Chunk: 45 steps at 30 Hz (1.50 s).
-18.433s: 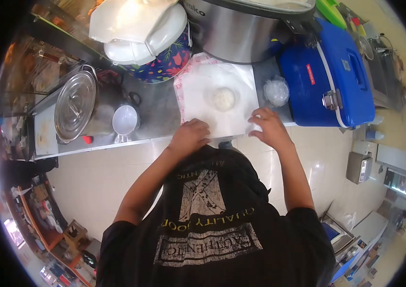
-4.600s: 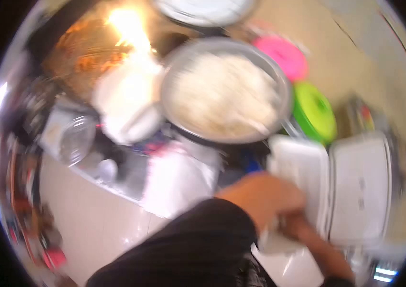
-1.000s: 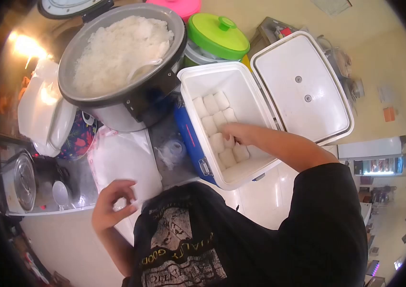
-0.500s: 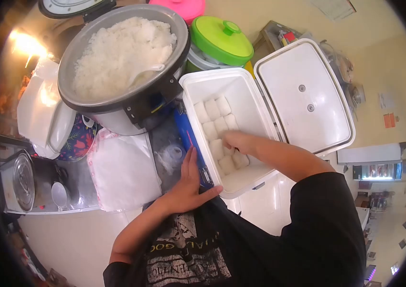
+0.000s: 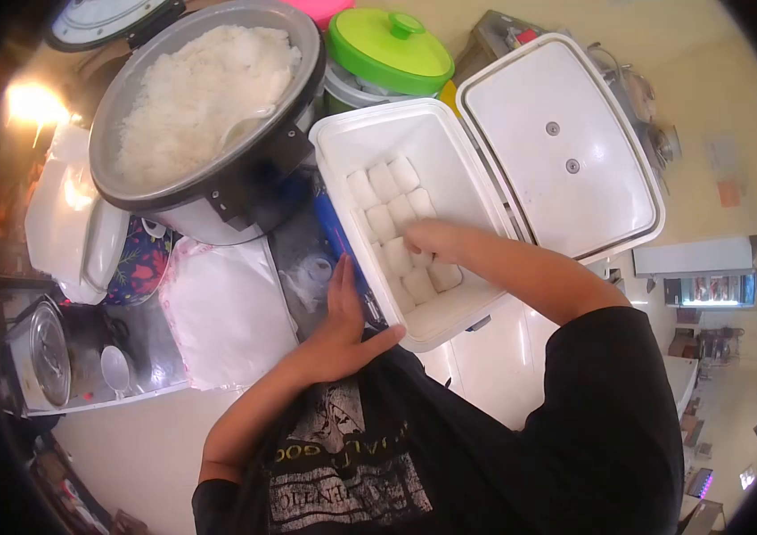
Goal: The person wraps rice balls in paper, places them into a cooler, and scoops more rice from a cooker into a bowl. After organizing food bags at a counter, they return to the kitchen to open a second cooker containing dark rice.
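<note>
Inside an open white cooler box (image 5: 476, 312) lie several white wrapped bundles (image 5: 382, 181) in rows. My right hand (image 5: 432, 241) reaches down into the box and touches the bundles near the middle; its fingers are curled downward, and their tips are partly hidden, so a grip cannot be made out. My left hand (image 5: 343, 334) rests against the near left corner of the box, fingers spread and holding nothing. The box's white lid (image 5: 561, 147) is tipped open on the right.
A large cooker (image 5: 209, 209) full of rice (image 5: 209, 89) stands at the upper left, a spoon in it. Behind the box is a container with a green lid (image 5: 387, 49). White paper sheets (image 5: 227, 312) lie left of my left hand, near a ladle (image 5: 116, 367).
The view has shifted a little, so the box and cooker appear further up and left. My right hand stays among the bundles, and my left hand remains at the box's edge.
</note>
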Each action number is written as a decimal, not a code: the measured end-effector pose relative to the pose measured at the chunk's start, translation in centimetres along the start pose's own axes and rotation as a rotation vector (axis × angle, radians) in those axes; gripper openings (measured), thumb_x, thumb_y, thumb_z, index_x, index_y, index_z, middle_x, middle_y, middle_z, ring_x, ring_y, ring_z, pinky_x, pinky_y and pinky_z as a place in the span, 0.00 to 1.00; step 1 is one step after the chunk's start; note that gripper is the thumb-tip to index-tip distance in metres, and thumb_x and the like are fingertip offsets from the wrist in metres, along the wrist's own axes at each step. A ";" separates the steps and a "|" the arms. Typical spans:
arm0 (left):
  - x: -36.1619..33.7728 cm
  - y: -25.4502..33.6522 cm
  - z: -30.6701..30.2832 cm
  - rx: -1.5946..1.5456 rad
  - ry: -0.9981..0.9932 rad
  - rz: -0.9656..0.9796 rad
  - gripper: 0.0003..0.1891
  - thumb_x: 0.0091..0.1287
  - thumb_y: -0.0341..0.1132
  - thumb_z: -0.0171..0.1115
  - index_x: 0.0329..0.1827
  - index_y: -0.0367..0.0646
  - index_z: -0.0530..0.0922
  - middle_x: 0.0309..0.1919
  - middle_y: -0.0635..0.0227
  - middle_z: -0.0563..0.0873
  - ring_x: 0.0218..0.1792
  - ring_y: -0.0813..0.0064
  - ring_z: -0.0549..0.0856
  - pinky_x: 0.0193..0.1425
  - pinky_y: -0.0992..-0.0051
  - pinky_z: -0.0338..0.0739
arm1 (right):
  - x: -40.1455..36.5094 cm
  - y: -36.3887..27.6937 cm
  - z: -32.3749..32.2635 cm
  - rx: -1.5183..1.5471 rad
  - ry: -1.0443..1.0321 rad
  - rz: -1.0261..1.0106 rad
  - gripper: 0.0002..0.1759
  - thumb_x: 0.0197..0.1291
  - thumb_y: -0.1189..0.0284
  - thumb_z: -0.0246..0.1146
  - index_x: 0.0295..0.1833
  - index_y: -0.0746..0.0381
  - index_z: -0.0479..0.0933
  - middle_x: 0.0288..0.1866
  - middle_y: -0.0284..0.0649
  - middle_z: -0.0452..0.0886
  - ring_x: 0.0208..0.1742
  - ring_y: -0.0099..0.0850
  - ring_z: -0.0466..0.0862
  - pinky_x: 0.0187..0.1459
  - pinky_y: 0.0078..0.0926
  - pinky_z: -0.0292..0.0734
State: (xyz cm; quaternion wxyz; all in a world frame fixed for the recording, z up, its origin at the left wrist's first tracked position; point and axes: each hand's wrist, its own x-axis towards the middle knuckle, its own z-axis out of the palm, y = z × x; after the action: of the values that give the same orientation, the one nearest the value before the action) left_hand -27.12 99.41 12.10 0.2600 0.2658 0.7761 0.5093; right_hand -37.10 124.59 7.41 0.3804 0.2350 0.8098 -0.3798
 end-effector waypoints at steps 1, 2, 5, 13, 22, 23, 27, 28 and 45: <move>-0.1 -0.1 0.2 -0.012 0.018 0.006 0.59 0.69 0.52 0.62 0.76 0.26 0.25 0.77 0.33 0.32 0.79 0.39 0.31 0.81 0.51 0.30 | 0.3 0.0 0.1 0.035 -0.033 -0.006 0.03 0.43 0.73 0.57 0.23 0.60 0.72 0.23 0.39 0.67 0.23 0.31 0.62 0.27 0.37 0.56; -0.1 -0.4 0.5 -0.027 0.030 0.011 0.59 0.69 0.53 0.62 0.76 0.26 0.24 0.77 0.33 0.32 0.79 0.39 0.32 0.81 0.51 0.30 | 0.8 0.4 0.1 0.072 -0.067 -0.007 0.03 0.43 0.72 0.57 0.23 0.60 0.72 0.23 0.39 0.67 0.23 0.32 0.62 0.27 0.37 0.56; 0.1 -0.7 0.9 -0.026 0.058 0.011 0.60 0.69 0.56 0.61 0.74 0.22 0.24 0.76 0.29 0.32 0.79 0.37 0.33 0.81 0.50 0.32 | 0.4 -0.1 -0.9 0.026 -0.145 -0.002 0.04 0.44 0.72 0.58 0.27 0.61 0.75 0.25 0.39 0.71 0.25 0.34 0.65 0.30 0.36 0.60; -0.3 -1.4 2.3 -0.143 0.080 -0.013 0.61 0.69 0.59 0.59 0.73 0.20 0.24 0.76 0.30 0.31 0.79 0.39 0.32 0.81 0.52 0.32 | -1.7 0.4 -0.9 -0.542 -0.179 -0.196 0.24 0.47 0.76 0.54 0.52 0.69 0.81 0.46 0.54 0.82 0.39 0.39 0.81 0.37 0.45 0.71; -1.0 -2.1 1.5 -0.383 -0.063 -0.160 0.61 0.69 0.63 0.57 0.76 0.24 0.25 0.78 0.34 0.33 0.80 0.47 0.37 0.82 0.60 0.37 | -11.0 -5.3 -4.8 -0.791 0.118 -0.481 0.27 0.66 0.63 0.58 0.63 0.72 0.74 0.50 0.54 0.85 0.49 0.43 0.86 0.52 0.34 0.79; -1.5 -1.7 0.8 -0.383 -0.064 -0.158 0.60 0.70 0.62 0.57 0.77 0.25 0.27 0.78 0.36 0.35 0.81 0.49 0.40 0.82 0.61 0.40 | -16.0 -6.1 -5.9 -0.410 0.094 -0.569 0.28 0.67 0.62 0.61 0.66 0.70 0.72 0.52 0.53 0.85 0.52 0.42 0.86 0.54 0.33 0.78; -4.2 0.6 -2.3 -0.604 -0.015 -0.271 0.44 0.75 0.51 0.57 0.80 0.32 0.46 0.78 0.46 0.54 0.78 0.58 0.59 0.78 0.65 0.56 | -28.2 -0.3 -10.0 0.005 0.534 -1.197 0.34 0.54 0.63 0.65 0.63 0.73 0.73 0.47 0.58 0.85 0.49 0.46 0.87 0.54 0.41 0.79; -4.8 0.0 -2.6 -0.623 0.009 -0.312 0.38 0.76 0.48 0.57 0.78 0.33 0.52 0.76 0.49 0.60 0.75 0.61 0.63 0.76 0.66 0.59 | -29.1 3.1 -11.6 0.049 0.617 -1.388 0.35 0.54 0.58 0.66 0.64 0.69 0.73 0.41 0.57 0.84 0.41 0.45 0.87 0.50 0.44 0.79; -5.3 1.4 -2.5 -0.325 0.471 -0.360 0.17 0.72 0.30 0.60 0.62 0.37 0.77 0.58 0.62 0.83 0.54 0.74 0.81 0.59 0.74 0.75 | -23.7 4.5 -14.5 0.069 -0.021 -1.516 0.29 0.56 0.60 0.72 0.56 0.69 0.76 0.37 0.47 0.84 0.41 0.38 0.82 0.35 0.35 0.77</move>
State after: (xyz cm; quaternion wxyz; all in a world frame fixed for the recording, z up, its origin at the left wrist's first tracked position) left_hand -24.71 94.65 14.92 0.1981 -0.0453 0.7580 0.6198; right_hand -26.22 136.66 30.37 0.0154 -0.3780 0.7336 -0.5646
